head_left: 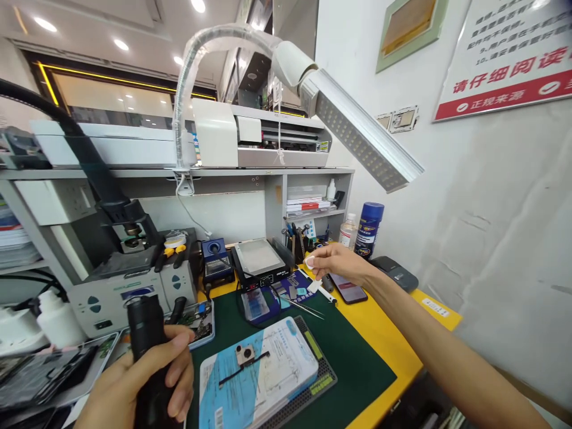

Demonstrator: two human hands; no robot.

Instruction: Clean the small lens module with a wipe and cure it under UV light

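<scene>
The left hand (147, 381) is wrapped fully round a black cylindrical tool handle (143, 333), held upright low at the near left of the bench. The right hand (339, 265) is stretched out to the far side, thumb and forefinger pinched on a small white piece (310, 261), other fingers loosely curled. It hovers above a dark phone (349, 292) lying on the yellow bench (379, 333).

So light a pinch could let the white piece slip and vanish among the thin metal tweezers (306, 308) and clutter below. The outstretched forearm crosses the green mat (357, 363) and could brush the pale blue printed pad (268, 369) that carries a small camera module (245, 355). The black handle, out of the line of sight, might knock things beside it.

The red-and-white wall notice (509, 53) reads "请仔细阅读" and "正规来源". The label on the blue spray can (369, 229) is too small to read.
</scene>
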